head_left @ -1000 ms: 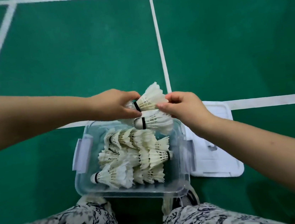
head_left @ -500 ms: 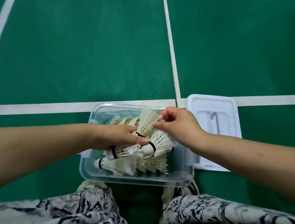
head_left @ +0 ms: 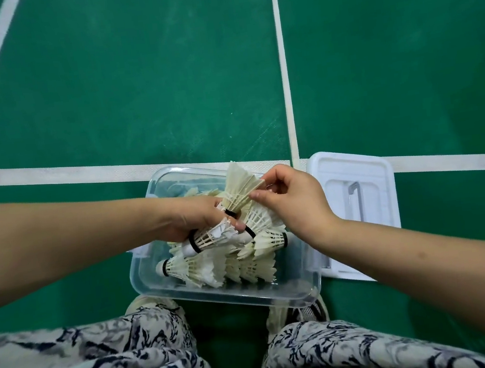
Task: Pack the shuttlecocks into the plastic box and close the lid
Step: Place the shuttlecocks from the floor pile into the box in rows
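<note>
Your left hand (head_left: 200,219) and right hand (head_left: 295,204) are packing shuttlecocks (head_left: 240,188).
The plastic box (head_left: 227,292) is sitting nearly full on the floor (head_left: 132,90), its lid (head_left: 383,194) lying just beside it; your left is gripping cork ends, your right pinching feathers. Next you are needing a gentle release, then the lid.

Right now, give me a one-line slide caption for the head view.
Left hand and right hand hold white feather shuttlecocks over the clear plastic box; its white plastic lid lies beside it.

White shuttlecocks (head_left: 202,265) lie heaped in the open clear box (head_left: 227,296), its lid (head_left: 368,174) seemingly inverted alongside.
</note>
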### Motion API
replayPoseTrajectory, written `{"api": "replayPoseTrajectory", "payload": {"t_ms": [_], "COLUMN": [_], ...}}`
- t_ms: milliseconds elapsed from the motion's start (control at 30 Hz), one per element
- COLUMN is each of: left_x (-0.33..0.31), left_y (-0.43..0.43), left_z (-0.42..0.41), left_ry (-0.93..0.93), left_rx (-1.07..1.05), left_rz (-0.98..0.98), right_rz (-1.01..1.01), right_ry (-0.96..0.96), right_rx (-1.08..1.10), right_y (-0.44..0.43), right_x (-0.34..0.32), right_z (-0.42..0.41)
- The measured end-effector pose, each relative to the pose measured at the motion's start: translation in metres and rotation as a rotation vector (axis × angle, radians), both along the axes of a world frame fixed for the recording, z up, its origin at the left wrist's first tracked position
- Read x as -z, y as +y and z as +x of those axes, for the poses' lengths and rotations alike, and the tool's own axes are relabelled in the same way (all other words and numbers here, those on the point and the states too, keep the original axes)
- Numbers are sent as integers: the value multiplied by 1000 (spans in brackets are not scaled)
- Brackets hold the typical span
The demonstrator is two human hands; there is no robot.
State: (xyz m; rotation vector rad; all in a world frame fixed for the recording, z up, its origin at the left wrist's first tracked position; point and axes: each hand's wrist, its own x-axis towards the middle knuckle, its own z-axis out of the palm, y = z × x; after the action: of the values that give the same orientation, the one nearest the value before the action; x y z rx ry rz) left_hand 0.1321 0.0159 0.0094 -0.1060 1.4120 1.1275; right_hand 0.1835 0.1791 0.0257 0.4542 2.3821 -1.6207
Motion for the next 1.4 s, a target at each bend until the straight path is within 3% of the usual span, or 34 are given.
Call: {"api": "replayPoseTrajectory", "payload": {"t_ms": [133, 333, 467, 533, 600, 700, 1233, 1333, 1400], "left_x": [1, -7, -11, -11, -12, -12, -14, -14, -15], "left_y": [2, 2, 0, -1, -2, -4, -4, -3, -2], "left_z": [1, -5, -6, -4, -3, -5, -19, -18, -18], "left_ry": [98, 432, 548, 552, 553, 565, 611, 627, 661], "left_rx": [16, 127, 108, 90, 76, 76, 59, 104, 137], "left_rz": [-27, -179, -232, -225, -217, -221, -255, -252, -250], "right_rz": [-38, 7, 359, 556, 617, 642, 663, 634, 503], "right_ry": [3, 98, 106, 20, -90, -155, -42, 85, 246], "right_rx": [4, -24, -48, -89, -116, -178, -181, -189, -212], "right_y": [3, 18, 43, 54, 58, 58, 61, 53, 41], "right_x": [2, 9, 22, 31, 37, 43, 44, 30, 13], "right_z": [1, 0, -1, -2, -3, -5, -50, -45, -38]}}
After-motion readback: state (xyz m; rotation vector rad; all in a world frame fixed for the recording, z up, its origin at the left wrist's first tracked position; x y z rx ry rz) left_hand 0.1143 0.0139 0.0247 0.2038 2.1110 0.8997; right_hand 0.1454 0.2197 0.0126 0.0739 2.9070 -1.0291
